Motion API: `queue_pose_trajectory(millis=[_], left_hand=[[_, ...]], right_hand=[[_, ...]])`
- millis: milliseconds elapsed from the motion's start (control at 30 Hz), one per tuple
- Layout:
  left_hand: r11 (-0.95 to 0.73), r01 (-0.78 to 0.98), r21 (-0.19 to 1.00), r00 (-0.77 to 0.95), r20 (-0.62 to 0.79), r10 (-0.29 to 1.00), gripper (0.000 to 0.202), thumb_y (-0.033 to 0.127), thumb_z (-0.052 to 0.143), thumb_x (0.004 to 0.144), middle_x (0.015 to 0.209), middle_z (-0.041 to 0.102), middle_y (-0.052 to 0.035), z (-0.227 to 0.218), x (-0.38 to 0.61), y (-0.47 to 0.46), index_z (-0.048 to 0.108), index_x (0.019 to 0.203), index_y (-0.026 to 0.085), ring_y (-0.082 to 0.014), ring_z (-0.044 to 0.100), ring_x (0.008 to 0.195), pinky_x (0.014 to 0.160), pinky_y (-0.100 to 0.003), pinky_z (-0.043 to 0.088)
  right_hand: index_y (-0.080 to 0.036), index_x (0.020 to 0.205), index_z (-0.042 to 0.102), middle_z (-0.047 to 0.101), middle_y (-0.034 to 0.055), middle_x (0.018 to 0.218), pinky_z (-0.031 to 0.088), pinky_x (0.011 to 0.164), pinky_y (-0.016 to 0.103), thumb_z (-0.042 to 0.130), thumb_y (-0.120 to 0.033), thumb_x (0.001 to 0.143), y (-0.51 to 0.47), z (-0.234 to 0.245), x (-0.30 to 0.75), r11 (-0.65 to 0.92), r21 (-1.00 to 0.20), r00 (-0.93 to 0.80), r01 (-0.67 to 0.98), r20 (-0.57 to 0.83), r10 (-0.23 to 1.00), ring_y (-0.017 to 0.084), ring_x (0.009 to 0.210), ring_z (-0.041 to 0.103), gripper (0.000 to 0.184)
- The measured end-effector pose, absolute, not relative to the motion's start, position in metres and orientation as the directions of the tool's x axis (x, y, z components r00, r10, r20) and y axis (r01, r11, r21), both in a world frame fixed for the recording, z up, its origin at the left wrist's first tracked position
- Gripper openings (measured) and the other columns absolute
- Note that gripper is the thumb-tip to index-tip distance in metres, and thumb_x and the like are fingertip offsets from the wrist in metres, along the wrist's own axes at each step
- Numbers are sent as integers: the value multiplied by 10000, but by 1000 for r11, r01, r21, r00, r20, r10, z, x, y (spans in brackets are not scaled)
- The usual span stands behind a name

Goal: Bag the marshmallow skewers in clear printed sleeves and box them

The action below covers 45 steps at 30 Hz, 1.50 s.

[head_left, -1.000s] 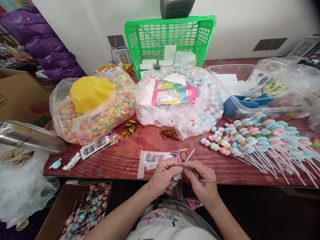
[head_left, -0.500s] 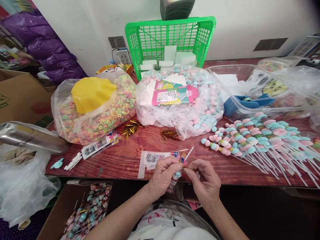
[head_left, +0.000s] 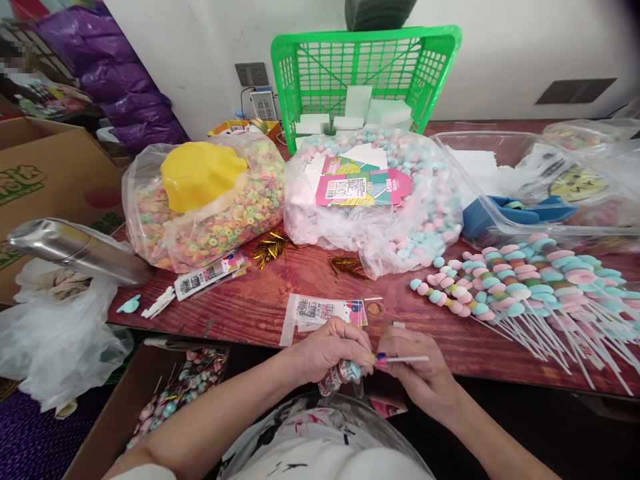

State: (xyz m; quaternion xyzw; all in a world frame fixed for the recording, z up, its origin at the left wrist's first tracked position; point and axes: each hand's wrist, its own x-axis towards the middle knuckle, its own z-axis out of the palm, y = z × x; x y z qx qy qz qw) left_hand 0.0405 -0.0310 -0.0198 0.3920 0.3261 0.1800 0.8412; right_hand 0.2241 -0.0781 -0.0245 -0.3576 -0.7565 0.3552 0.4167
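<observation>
My left hand (head_left: 345,350) is closed around a candy skewer (head_left: 340,377) in a clear printed wrapper, with pink and blue candy showing inside. The wrapper's gathered neck and the white stick (head_left: 407,359) point right, across the fingers of my right hand (head_left: 417,367). Those fingers are pinched at the neck, where a bit of gold twist tie shows; most of the tie is hidden. Flat printed bags (head_left: 325,313) lie on the table just beyond my hands. Farther back are two bundles of gold twist ties (head_left: 270,249).
Unwrapped candy skewers (head_left: 530,277) are piled at right. Behind stand bags of ring candy (head_left: 210,233) and pink-blue candy (head_left: 425,193), a green basket (head_left: 367,70) and a clear tub (head_left: 500,223). A steel flask (head_left: 85,253) leans at left; below, a box (head_left: 115,400) holds wrapped skewers.
The wrapped skewer has turned from nearly upright to lying sideways, its stick now pointing right. My right hand has rolled over beside the neck. The view has shifted slightly left.
</observation>
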Motion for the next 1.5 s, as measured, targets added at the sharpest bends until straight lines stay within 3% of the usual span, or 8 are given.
queue_pose_trajectory(millis=[233, 533, 667, 767, 900, 1100, 1300, 1500], left_hand=[[623, 109, 775, 892, -353, 282, 138, 269, 793, 535, 581, 621, 6, -2, 34, -17, 728, 587, 159, -88, 521, 498, 491, -212, 409], [357, 289, 888, 951, -310, 2, 342, 515, 790, 587, 674, 683, -15, 8, 32, -7, 736, 661, 185, -192, 625, 646, 662, -310, 517], [-280, 334, 900, 939, -291, 185, 226, 418, 762, 663, 538, 615, 13, 43, 29, 1, 685, 649, 206, -162, 564, 503, 562, -276, 480], [-779, 453, 434, 865, -1, 502, 119, 286, 694, 742, 684, 624, -38, 72, 36, -10, 639, 743, 180, -205, 590, 679, 739, -341, 470], [-831, 501, 243, 797, 245, 552, 167, 104, 443, 843, 937, 622, -133, 64, 57, -26, 603, 869, 143, -265, 556, 917, 823, -424, 424], [-82, -79, 994, 590, 113, 800, 268, 380, 568, 841, 707, 635, -48, 26, 65, 6, 684, 817, 140, -174, 582, 690, 672, -300, 459], [96, -369, 925, 508, 114, 854, 203, 345, 709, 765, 844, 718, -85, 39, 36, 7, 756, 845, 164, -214, 647, 843, 848, -356, 478], [-160, -114, 980, 626, 196, 755, 348, 392, 598, 870, 1302, 574, -119, 25, 17, -2, 670, 1166, 224, -254, 505, 1231, 1037, -400, 391]], right_hand=[[-154, 1190, 559, 636, 71, 779, 459, 623, 310, 473, -29, 826, -97, -10, 226, 793, -466, -483, 394, 629, 609, 166, 678, 530, 394], [-186, 867, 622, 678, 60, 826, 430, 660, 339, 439, -93, 890, -96, 29, 218, 918, -140, -792, 370, 470, 390, 164, 712, 572, 207], [-190, 828, 602, 621, 48, 721, 391, 657, 354, 402, -79, 877, -96, 30, 214, 903, -24, -839, 429, 359, 409, 173, 648, 524, 234], [-182, 827, 596, 597, 55, 692, 374, 647, 347, 422, -53, 823, -73, 21, 221, 809, 54, -768, 586, 355, 532, 187, 635, 507, 216], [-190, 689, 534, 541, 29, 606, 320, 548, 298, 470, -135, 808, -31, 24, 237, 494, -225, -281, 840, 598, 751, 159, 562, 464, 146], [-191, 705, 519, 494, -31, 612, 359, 521, 219, 467, -226, 873, -53, 20, 202, 309, -913, 10, 267, 324, 946, 100, 554, 436, 180], [-184, 675, 511, 425, -47, 584, 318, 504, 219, 543, -294, 816, -56, -4, 201, 143, -985, 34, 102, 147, 989, 92, 537, 360, 182], [-183, 682, 517, 429, -37, 603, 312, 527, 219, 540, -288, 858, -53, 9, 189, 257, -964, -35, 64, 255, 966, 96, 569, 370, 207]])
